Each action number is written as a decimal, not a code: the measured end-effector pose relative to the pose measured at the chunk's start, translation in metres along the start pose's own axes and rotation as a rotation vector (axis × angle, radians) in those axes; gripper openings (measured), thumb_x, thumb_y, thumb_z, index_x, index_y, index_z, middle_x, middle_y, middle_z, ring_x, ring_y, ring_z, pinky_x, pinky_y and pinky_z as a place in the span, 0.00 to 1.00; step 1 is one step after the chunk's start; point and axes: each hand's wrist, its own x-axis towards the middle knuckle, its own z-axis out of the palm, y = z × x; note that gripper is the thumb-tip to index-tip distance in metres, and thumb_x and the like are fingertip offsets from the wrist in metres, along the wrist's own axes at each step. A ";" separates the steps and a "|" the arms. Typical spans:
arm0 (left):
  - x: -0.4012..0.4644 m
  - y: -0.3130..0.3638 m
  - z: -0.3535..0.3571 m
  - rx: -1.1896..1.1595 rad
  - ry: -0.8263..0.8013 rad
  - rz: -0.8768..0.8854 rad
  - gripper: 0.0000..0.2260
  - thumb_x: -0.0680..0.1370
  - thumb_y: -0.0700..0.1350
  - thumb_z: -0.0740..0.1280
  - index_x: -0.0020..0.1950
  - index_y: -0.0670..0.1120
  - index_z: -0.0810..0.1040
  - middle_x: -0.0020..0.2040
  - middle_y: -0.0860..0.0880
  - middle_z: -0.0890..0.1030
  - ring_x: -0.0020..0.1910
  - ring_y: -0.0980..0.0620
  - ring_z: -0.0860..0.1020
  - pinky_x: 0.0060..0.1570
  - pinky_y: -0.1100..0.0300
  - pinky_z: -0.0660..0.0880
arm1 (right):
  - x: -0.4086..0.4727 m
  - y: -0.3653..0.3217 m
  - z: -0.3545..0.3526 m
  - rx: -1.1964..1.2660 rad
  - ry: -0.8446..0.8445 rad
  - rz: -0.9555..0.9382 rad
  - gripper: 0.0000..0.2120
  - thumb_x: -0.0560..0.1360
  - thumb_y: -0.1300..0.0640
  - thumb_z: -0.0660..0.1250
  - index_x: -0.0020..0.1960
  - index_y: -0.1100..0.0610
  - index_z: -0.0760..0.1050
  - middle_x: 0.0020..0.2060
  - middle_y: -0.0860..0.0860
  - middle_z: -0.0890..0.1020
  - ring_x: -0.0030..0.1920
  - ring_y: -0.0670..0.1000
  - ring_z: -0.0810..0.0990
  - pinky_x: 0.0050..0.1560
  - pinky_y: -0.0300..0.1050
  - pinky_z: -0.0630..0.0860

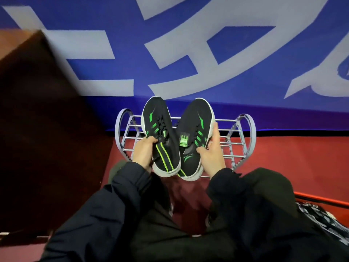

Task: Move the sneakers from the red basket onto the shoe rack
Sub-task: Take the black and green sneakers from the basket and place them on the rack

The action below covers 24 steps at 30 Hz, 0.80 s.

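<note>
Two black sneakers with green stripes sit side by side over the shoe rack (243, 129), toes toward the blue wall. My left hand (143, 150) grips the left sneaker (162, 133) at its collar; my right hand (211, 154) clasps the right sneaker (196, 129) along its outer side.

The left hand (144, 151) grips the left black sneaker (160, 137) with green stripes, and the right hand (211, 154) grips the right black sneaker (194, 137) beside it. Both sneakers are over the metal shoe rack (243, 129), toes toward 12 o'clock. A blue banner (188, 53) fills the top. Dark sleeves (117, 201) are at 6 o'clock.
</note>
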 end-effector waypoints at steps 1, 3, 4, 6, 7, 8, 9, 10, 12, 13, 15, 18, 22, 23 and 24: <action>0.016 0.003 -0.005 0.046 0.012 0.008 0.16 0.64 0.44 0.68 0.49 0.39 0.79 0.49 0.36 0.83 0.52 0.38 0.83 0.58 0.40 0.78 | 0.010 0.005 0.004 0.039 0.032 0.067 0.44 0.76 0.73 0.58 0.79 0.40 0.46 0.63 0.51 0.80 0.61 0.50 0.81 0.61 0.49 0.78; 0.047 0.008 -0.014 0.133 0.010 0.056 0.12 0.65 0.44 0.69 0.46 0.40 0.79 0.46 0.39 0.83 0.49 0.40 0.83 0.56 0.45 0.79 | 0.029 0.015 0.009 0.047 0.104 0.167 0.40 0.75 0.70 0.59 0.77 0.42 0.48 0.52 0.54 0.84 0.54 0.58 0.83 0.62 0.60 0.77; 0.059 0.010 -0.018 0.180 0.015 0.077 0.10 0.68 0.42 0.70 0.46 0.40 0.80 0.47 0.40 0.84 0.50 0.40 0.83 0.57 0.47 0.79 | 0.036 0.020 0.010 0.027 0.129 0.192 0.36 0.75 0.69 0.59 0.76 0.45 0.51 0.48 0.54 0.85 0.51 0.58 0.83 0.62 0.62 0.76; 0.080 0.015 -0.026 0.289 0.074 0.105 0.01 0.75 0.38 0.69 0.45 0.42 0.78 0.45 0.42 0.83 0.49 0.44 0.81 0.55 0.53 0.77 | 0.047 0.026 0.011 0.005 0.166 0.237 0.28 0.75 0.69 0.59 0.70 0.51 0.58 0.45 0.52 0.84 0.46 0.55 0.82 0.60 0.60 0.78; 0.092 0.017 -0.031 0.367 0.115 0.116 0.03 0.77 0.36 0.67 0.46 0.43 0.77 0.46 0.45 0.81 0.49 0.46 0.79 0.55 0.55 0.75 | 0.052 0.028 0.011 0.027 0.167 0.257 0.26 0.74 0.70 0.59 0.67 0.51 0.60 0.46 0.54 0.84 0.45 0.54 0.82 0.55 0.56 0.80; 0.106 0.018 -0.038 0.470 0.145 0.125 0.05 0.77 0.37 0.64 0.50 0.45 0.76 0.48 0.46 0.80 0.51 0.47 0.78 0.58 0.54 0.74 | 0.056 0.031 0.012 0.054 0.156 0.274 0.24 0.74 0.72 0.59 0.65 0.52 0.62 0.47 0.56 0.84 0.43 0.54 0.83 0.49 0.52 0.81; 0.120 0.020 -0.044 0.550 0.157 0.137 0.09 0.77 0.38 0.63 0.54 0.47 0.77 0.51 0.46 0.81 0.53 0.46 0.79 0.61 0.53 0.74 | 0.061 0.033 0.014 0.064 0.144 0.289 0.23 0.74 0.73 0.59 0.63 0.54 0.63 0.47 0.58 0.84 0.41 0.53 0.82 0.44 0.49 0.80; 0.135 0.022 -0.050 0.619 0.152 0.142 0.13 0.75 0.41 0.60 0.57 0.49 0.77 0.54 0.45 0.82 0.55 0.43 0.79 0.63 0.50 0.74 | 0.065 0.035 0.017 0.061 0.140 0.301 0.23 0.73 0.74 0.59 0.62 0.55 0.64 0.46 0.59 0.83 0.40 0.53 0.82 0.41 0.46 0.79; 0.170 0.021 -0.061 0.747 0.099 0.145 0.19 0.73 0.42 0.57 0.61 0.51 0.76 0.56 0.42 0.82 0.56 0.39 0.79 0.63 0.49 0.74 | 0.077 0.043 0.024 0.061 0.135 0.317 0.23 0.72 0.74 0.58 0.61 0.54 0.67 0.44 0.58 0.84 0.39 0.54 0.81 0.41 0.46 0.79; 0.179 0.022 -0.062 0.821 0.078 0.123 0.20 0.75 0.40 0.56 0.65 0.50 0.75 0.57 0.41 0.82 0.58 0.38 0.79 0.63 0.51 0.73 | 0.083 0.047 0.028 0.059 0.130 0.326 0.23 0.72 0.74 0.58 0.61 0.53 0.69 0.42 0.57 0.84 0.39 0.55 0.81 0.42 0.47 0.79; 0.188 0.020 -0.063 0.893 0.071 0.095 0.21 0.78 0.36 0.56 0.70 0.47 0.73 0.61 0.39 0.80 0.62 0.37 0.77 0.63 0.53 0.70 | 0.093 0.056 0.035 0.052 0.115 0.341 0.24 0.72 0.74 0.59 0.60 0.52 0.71 0.39 0.55 0.83 0.37 0.55 0.81 0.43 0.49 0.78; 0.204 0.010 -0.064 0.864 0.131 0.099 0.21 0.79 0.34 0.56 0.70 0.43 0.74 0.63 0.37 0.79 0.63 0.36 0.76 0.61 0.56 0.69 | 0.109 0.067 0.042 0.078 0.078 0.368 0.24 0.71 0.75 0.58 0.60 0.52 0.72 0.42 0.59 0.83 0.39 0.57 0.81 0.44 0.49 0.78; 0.216 0.007 -0.057 0.829 0.297 0.113 0.22 0.77 0.35 0.58 0.72 0.41 0.70 0.65 0.36 0.77 0.65 0.36 0.75 0.64 0.52 0.69 | 0.128 0.082 0.054 0.091 0.030 0.407 0.24 0.71 0.73 0.59 0.59 0.50 0.74 0.49 0.63 0.83 0.43 0.59 0.82 0.50 0.55 0.79; 0.216 0.007 -0.055 0.831 0.337 0.145 0.23 0.77 0.35 0.59 0.73 0.40 0.67 0.67 0.35 0.75 0.67 0.36 0.74 0.66 0.52 0.68 | 0.130 0.085 0.058 0.093 0.025 0.417 0.24 0.71 0.72 0.59 0.60 0.51 0.75 0.49 0.63 0.83 0.43 0.58 0.83 0.50 0.55 0.79; 0.215 0.007 -0.054 0.830 0.355 0.180 0.25 0.78 0.37 0.59 0.76 0.39 0.63 0.70 0.35 0.72 0.70 0.37 0.71 0.68 0.52 0.65 | 0.131 0.086 0.062 0.103 0.027 0.431 0.24 0.71 0.72 0.60 0.60 0.51 0.75 0.50 0.62 0.83 0.43 0.58 0.83 0.50 0.55 0.79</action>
